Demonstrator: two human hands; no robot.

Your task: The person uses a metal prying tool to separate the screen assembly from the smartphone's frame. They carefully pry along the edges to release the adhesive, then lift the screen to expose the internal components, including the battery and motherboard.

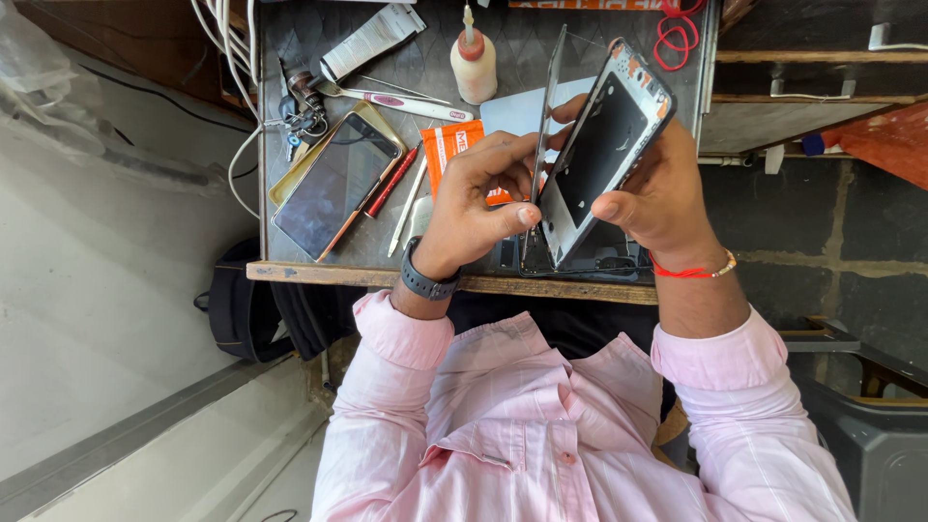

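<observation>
Head view looks down past my pink shirt to my left hand (474,208) and right hand (662,193), raised over the near edge of the bench (290,272). My right grip is clamped around the phone frame (604,145), tilted upright, while my left grip pinches the thin glass panel (549,126) that stands apart from it at the far end. Farther left lie a gold phone (333,184), a red pen (391,181) and tweezers (396,94), with a glue bottle (474,63) at the far side.
</observation>
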